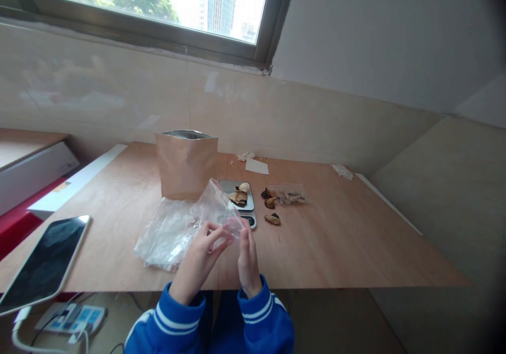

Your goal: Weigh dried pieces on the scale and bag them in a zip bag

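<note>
Both hands are on one clear zip-lock bag with a red seal line, raised above the table's front part. My left hand pinches its lower part between thumb and fingers. My right hand grips the bag's right edge, fingers pointing up. Beneath and left of it lies a pile of clear plastic bags. Behind the held bag, a small digital scale carries brown and pale dried pieces; the bag partly covers the scale.
A brown stand-up pouch stands open behind the plastic bags. Right of the scale lie dark-edged dried pieces and a filled clear bag. A white card lies behind. A tablet overhangs the left front edge, above a power strip.
</note>
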Demonstrator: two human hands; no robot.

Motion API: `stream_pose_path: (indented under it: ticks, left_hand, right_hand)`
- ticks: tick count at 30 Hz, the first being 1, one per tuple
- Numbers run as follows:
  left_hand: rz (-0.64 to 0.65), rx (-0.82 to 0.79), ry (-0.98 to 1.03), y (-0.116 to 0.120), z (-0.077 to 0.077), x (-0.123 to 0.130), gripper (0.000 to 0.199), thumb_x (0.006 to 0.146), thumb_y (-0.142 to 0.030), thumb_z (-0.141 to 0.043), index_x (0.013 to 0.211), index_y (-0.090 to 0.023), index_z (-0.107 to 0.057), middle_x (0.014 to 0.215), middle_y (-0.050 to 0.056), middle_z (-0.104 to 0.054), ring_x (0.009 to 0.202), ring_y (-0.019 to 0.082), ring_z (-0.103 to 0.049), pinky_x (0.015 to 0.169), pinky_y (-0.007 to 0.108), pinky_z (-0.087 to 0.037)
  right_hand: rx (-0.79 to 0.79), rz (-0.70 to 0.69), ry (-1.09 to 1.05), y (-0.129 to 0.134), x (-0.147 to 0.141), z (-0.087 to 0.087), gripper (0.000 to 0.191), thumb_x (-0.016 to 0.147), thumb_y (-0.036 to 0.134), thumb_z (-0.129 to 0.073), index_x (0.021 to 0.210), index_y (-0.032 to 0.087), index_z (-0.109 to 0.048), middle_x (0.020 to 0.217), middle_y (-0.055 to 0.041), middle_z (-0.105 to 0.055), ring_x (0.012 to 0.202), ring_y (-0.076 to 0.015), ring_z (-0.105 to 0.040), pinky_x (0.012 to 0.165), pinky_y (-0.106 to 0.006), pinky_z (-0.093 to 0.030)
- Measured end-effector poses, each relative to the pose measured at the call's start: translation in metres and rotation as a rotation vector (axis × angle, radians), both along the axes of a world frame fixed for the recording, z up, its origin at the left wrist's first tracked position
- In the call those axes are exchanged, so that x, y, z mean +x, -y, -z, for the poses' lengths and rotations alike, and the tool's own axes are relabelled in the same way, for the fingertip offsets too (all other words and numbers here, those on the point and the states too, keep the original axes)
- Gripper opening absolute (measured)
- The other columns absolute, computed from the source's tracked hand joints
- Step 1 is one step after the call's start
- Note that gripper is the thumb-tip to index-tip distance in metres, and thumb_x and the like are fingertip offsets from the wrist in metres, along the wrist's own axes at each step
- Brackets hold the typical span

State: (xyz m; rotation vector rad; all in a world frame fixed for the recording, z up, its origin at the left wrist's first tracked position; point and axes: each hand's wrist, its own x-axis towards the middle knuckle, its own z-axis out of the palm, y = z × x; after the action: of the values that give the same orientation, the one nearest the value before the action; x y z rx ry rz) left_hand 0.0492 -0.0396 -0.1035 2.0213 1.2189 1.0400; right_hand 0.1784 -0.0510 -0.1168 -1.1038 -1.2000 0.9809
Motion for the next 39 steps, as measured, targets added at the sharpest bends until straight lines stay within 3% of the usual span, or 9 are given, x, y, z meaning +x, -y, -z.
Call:
stream_pose_path:
  ticks: [3,8,13,20,25,27,31,36,39]
  left_hand:
    - [0.072,0.036,-0.026,-0.001,0.005,-0.006,0.017,0.091,-0.03,-0.052,0.086,-0.023,-0.066,0.106,0.007,-0.056,0.085,0.017,-0.06,0.078,0.03,-0.053]
    - [0.103,0.123,-0.028,-0.002,0.007,-0.016,0.024,0.087,-0.014,-0.046,0.104,-0.022,-0.062,0.113,0.009,-0.056,0.105,0.022,-0.057,0.093,0.038,-0.049]
    - [-0.042,0.076,0.111,0.004,-0.004,-0.028,0.019,0.088,-0.019,-0.043,0.101,-0.018,-0.057,0.098,0.008,-0.056,0.093,0.021,-0.057,0.082,0.036,-0.05]
    - [-0.077,-0.138,0.174,0.006,-0.012,-0.034,0.028,0.092,-0.04,-0.044,0.076,-0.019,-0.052,0.071,-0.001,-0.051,0.065,0.013,-0.052,0.063,0.025,-0.043]
    - [-0.488,-0.078,0.239,0.011,-0.016,-0.037,0.034,0.087,-0.043,-0.045,0.061,-0.02,-0.042,0.055,-0.005,-0.036,0.053,0.011,-0.039,0.051,0.023,-0.033]
    - [-0.594,-0.062,0.268,0.014,-0.022,-0.038,0.035,0.084,-0.042,-0.047,0.058,-0.02,-0.039,0.053,-0.005,-0.033,0.052,0.01,-0.035,0.05,0.023,-0.03]
    - [-0.656,-0.108,0.354,0.009,-0.04,-0.036,0.036,0.081,-0.043,-0.047,0.055,-0.02,-0.037,0.051,-0.005,-0.032,0.051,0.01,-0.033,0.049,0.024,-0.028]
    - [-0.554,-0.215,0.349,-0.017,-0.06,-0.031,0.039,0.078,-0.047,-0.048,0.051,-0.02,-0.041,0.048,-0.004,-0.039,0.05,0.011,-0.039,0.05,0.024,-0.03]
    - [-0.488,-0.216,0.334,-0.027,-0.064,-0.027,0.038,0.077,-0.047,-0.048,0.05,-0.02,-0.042,0.048,-0.003,-0.041,0.05,0.011,-0.041,0.051,0.024,-0.031]
  right_hand:
    - [-0.054,-0.021,-0.056,-0.007,0.003,-0.011,0.056,0.094,0.063,-0.024,0.098,0.022,-0.06,0.093,-0.006,-0.069,0.087,-0.0197,-0.066,0.078,-0.032,-0.054]
    - [-0.018,-0.069,0.143,-0.011,0.002,-0.023,0.028,0.089,0.047,-0.057,0.094,0.019,-0.062,0.088,-0.0039,-0.069,0.081,-0.0169,-0.066,0.074,-0.028,-0.053]
    - [0.137,-0.038,0.261,-0.003,-0.012,-0.022,0.016,0.092,0.031,-0.053,0.094,0.021,-0.065,0.101,-0.0052,-0.069,0.099,-0.0184,-0.064,0.09,-0.031,-0.049]
    - [0.22,-0.014,0.46,-0.001,-0.025,-0.025,0.019,0.093,0.027,-0.052,0.079,0.021,-0.064,0.083,-0.0019,-0.07,0.083,-0.0168,-0.062,0.081,-0.029,-0.046]
    - [0.032,0.206,0.383,-0.014,-0.005,-0.024,0.026,0.091,0.034,-0.051,0.072,0.02,-0.06,0.07,-0.002,-0.066,0.067,-0.0166,-0.061,0.065,-0.027,-0.045]
    - [-0.022,0.184,0.321,-0.021,0.009,-0.029,0.03,0.091,0.038,-0.05,0.069,0.019,-0.059,0.068,-0.002,-0.066,0.064,-0.0163,-0.061,0.063,-0.026,-0.046]
    - [0.063,-0.14,0.452,-0.039,0.036,-0.044,0.032,0.094,0.041,-0.046,0.081,0.02,-0.068,0.087,-0.0035,-0.07,0.083,-0.0175,-0.064,0.075,-0.028,-0.047]
    - [0.225,0.061,0.661,-0.074,0.059,-0.029,0.026,0.095,0.032,-0.045,0.108,0.022,-0.064,0.111,-0.0084,-0.064,0.109,-0.0216,-0.057,0.095,-0.036,-0.045]
    - [0.253,0.017,0.857,-0.089,0.062,-0.008,0.027,0.092,0.027,-0.05,0.116,0.024,-0.063,0.124,-0.0099,-0.059,0.12,-0.0246,-0.05,0.105,-0.043,-0.039]
